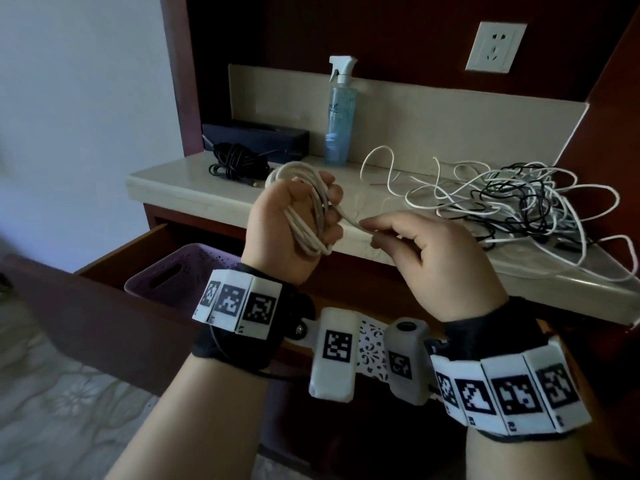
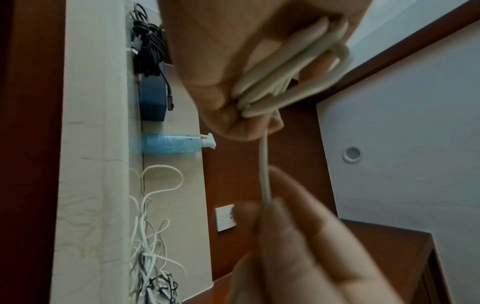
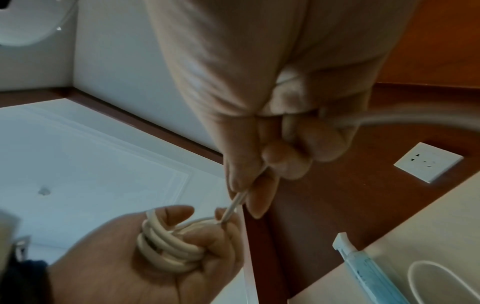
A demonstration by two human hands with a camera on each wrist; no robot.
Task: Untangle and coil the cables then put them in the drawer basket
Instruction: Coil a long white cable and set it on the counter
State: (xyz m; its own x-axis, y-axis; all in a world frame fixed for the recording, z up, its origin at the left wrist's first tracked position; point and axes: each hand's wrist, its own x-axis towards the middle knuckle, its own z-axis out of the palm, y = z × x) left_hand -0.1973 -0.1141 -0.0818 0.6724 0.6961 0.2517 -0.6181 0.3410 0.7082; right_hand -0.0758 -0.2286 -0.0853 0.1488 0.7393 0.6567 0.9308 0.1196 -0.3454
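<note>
Brown wood walls stand behind a pale counter [image 1: 194, 188], and that counter is the landmark. On it, at the back, stands a blue spray bottle [image 1: 340, 123]. Left of the bottle lies a black coil [image 1: 235, 162] by a dark box [image 1: 256, 136]. Right of the bottle sprawls a tangle [image 1: 512, 199] of white and black cables. Below the counter a drawer is pulled open, with a purple basket [image 1: 166, 271] inside. In front of the counter edge, the left hand [image 1: 291, 223] holds a white coil [image 1: 304, 209]; its fingers [image 3: 207, 240] curl round the loops and press them to the palm. The right hand [image 1: 436, 258] pinches the loose tail [image 2: 265, 176] of the same cable between thumb and fingertips [image 3: 259, 197], with the other fingers curled in. The tail looks short, so I think the wrapping is almost done. What could go wrong: if the left fingers loosen, the loops may spring apart and the coil will flop open. If the right hand pulls too hard, the tail may slip out of the pinch. If the end is not tucked, the coil may unwind once dropped in the basket. The tangle is not yet sorted.
</note>
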